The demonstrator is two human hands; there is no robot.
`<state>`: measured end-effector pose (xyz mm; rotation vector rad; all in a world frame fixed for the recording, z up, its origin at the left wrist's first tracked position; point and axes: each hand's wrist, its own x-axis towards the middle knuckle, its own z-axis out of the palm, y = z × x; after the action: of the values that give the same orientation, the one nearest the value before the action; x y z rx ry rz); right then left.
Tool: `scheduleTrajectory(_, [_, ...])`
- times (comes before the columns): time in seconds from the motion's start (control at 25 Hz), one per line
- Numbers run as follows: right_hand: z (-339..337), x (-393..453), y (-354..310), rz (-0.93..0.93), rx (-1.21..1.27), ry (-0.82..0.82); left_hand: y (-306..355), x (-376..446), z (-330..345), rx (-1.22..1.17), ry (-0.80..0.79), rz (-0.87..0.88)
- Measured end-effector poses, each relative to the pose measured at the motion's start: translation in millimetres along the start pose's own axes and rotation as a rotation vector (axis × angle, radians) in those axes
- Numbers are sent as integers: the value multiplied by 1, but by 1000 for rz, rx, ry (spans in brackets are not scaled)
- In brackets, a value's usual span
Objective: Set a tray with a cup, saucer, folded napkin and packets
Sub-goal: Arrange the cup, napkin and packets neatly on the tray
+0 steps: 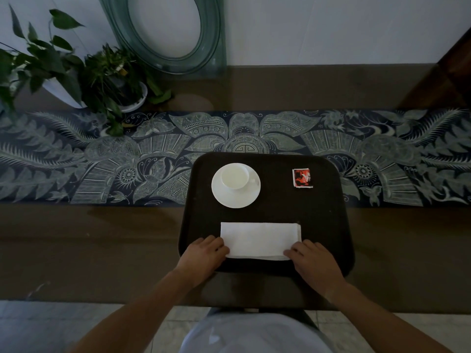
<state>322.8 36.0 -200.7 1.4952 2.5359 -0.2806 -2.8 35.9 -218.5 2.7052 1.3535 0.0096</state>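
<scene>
Head view: white folded napkin (260, 239) flat on tray (328, 225), rectangular.

One tray (331, 225) holds one cup (234, 177), one saucer (237, 198), one folded napkin (260, 238) and one red packet (302, 178). Two potted plants (76, 72) stand far left on the counter (102, 238).
</scene>
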Motion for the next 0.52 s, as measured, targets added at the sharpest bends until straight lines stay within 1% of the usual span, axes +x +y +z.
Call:
scheduleTrajectory(0.24, [9,-4,3,22,26,32,2,-3,2,-12,28,-35])
scheduleTrajectory(0.52, [8,0,4,-17,28,85,-3,-1,4,-38,21,7])
